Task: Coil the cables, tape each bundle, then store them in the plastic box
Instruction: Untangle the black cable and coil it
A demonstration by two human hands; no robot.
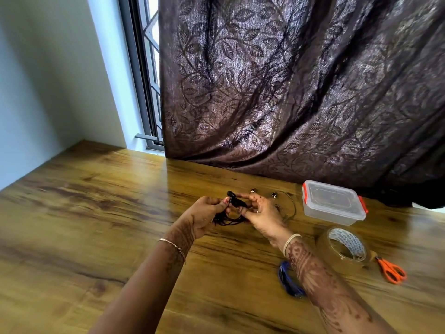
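Cable work: black cable (237, 204) held between both hands, just above wooden table (96, 213).

Left hand (206, 214) with fingers curled, clamped on gathered loops hanging below it; right hand (262, 214) pinching the cable's thicker end between thumb and fingers, index finger stretched out. Thin grey cable (291, 204) loose on table just behind right hand. Plastic box (333, 204), lid on, red clips, further right near dark curtain (289, 92). Tape roll (344, 247) lying nearer, orange scissors (391, 270) just beside it. Blue cable bundle (287, 280) on table, partly hidden under right forearm; taped or not, cannot tell.
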